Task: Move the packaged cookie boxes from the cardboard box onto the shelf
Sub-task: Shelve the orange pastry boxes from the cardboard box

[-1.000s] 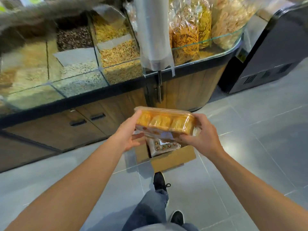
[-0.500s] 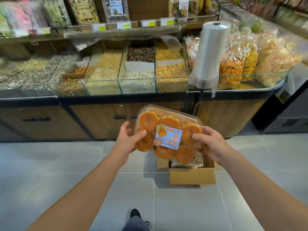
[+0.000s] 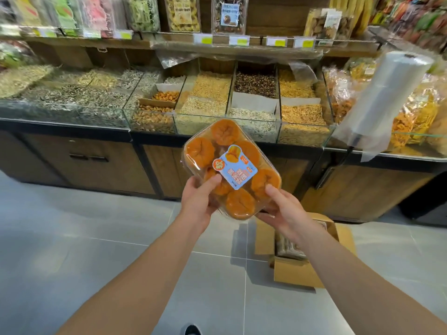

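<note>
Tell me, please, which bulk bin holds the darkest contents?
The bulk bin in the back row directly above the held cookie box; its contents are dark brown, its neighbours pale or golden.

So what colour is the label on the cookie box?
Light blue with orange print, on the cookie box label; head view.

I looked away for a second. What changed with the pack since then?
The pack came up from edge-on over the carton to face-up before the bins, label showing. Unchanged: left hand and right hand keep their grip on its near corners; carton on the floor.
</note>
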`<move>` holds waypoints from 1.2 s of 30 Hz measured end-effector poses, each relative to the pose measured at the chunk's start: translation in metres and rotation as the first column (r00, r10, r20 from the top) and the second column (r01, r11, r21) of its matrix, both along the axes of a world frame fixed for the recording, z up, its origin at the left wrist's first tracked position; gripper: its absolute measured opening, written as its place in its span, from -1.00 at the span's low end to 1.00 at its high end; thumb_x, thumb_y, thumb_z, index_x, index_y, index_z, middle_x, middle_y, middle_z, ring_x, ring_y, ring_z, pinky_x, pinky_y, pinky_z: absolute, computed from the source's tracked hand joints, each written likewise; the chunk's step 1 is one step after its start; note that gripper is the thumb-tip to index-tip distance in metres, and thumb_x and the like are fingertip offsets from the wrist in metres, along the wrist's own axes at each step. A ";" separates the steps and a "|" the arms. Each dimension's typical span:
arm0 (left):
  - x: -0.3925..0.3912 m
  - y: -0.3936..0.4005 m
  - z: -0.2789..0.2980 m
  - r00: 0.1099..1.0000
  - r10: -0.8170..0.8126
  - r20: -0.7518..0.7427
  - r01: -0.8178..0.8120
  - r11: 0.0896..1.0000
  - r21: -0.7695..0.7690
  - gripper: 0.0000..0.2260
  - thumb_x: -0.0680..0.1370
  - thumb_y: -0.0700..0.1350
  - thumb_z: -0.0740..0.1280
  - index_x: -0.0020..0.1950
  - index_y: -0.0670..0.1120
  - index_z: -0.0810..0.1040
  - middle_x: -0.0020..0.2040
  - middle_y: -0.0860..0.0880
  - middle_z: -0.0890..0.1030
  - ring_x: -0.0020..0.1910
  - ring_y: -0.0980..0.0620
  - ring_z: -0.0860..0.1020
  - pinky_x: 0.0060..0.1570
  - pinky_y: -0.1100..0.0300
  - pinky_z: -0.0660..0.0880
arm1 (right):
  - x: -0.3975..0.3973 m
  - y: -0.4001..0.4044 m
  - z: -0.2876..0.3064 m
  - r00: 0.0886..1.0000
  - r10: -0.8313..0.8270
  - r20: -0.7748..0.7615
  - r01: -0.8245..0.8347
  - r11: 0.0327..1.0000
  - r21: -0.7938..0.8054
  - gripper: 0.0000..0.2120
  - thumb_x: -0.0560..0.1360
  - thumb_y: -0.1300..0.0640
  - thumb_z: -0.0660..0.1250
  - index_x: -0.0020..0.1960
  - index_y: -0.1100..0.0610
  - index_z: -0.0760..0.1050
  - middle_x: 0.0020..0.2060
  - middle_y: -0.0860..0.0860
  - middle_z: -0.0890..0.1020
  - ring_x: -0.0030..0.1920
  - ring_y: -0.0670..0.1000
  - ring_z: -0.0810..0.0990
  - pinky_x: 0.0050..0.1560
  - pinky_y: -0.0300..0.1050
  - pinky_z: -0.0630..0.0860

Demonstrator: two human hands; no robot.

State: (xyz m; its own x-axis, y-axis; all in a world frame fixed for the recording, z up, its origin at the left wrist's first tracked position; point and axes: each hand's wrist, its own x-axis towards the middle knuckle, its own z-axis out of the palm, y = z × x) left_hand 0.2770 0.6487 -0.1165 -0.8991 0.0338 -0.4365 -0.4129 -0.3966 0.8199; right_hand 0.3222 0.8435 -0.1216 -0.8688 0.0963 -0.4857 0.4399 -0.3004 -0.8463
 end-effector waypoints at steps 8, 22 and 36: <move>-0.077 -0.111 0.036 0.843 -0.521 -0.133 0.190 0.521 -0.832 -0.34 0.25 0.00 0.64 0.23 0.05 0.40 0.08 0.08 0.56 0.05 0.05 0.56 -0.01 0.10 0.52 | -0.058 -0.047 0.028 0.929 0.310 -0.200 -0.089 0.714 0.694 0.00 0.37 -0.06 0.56 0.59 -0.02 0.01 0.56 0.01 0.19 0.49 0.03 0.26 0.44 0.02 0.29; -0.191 -0.129 0.074 0.619 -0.785 -0.010 0.099 0.090 -0.991 -0.20 0.34 0.10 0.57 0.51 0.08 0.30 0.33 0.06 0.49 0.25 0.06 0.46 0.12 0.21 0.36 | -0.188 -0.083 0.031 0.887 0.379 -0.263 -0.136 0.759 0.637 -0.24 0.31 0.11 0.63 0.40 -0.03 0.35 0.12 -0.02 0.55 0.07 -0.04 0.58 0.03 -0.08 0.58; -0.342 -0.071 0.047 0.940 -0.280 -0.194 0.158 0.863 -0.480 -0.43 0.48 -0.06 0.49 0.44 -0.08 0.40 0.12 -0.06 0.69 0.05 -0.05 0.69 0.02 -0.02 0.61 | -0.367 0.024 0.052 0.981 0.009 -0.192 0.016 0.992 0.128 -0.54 0.40 0.15 0.52 0.24 -0.09 0.49 0.12 0.07 0.67 0.07 0.15 0.66 0.10 0.27 0.59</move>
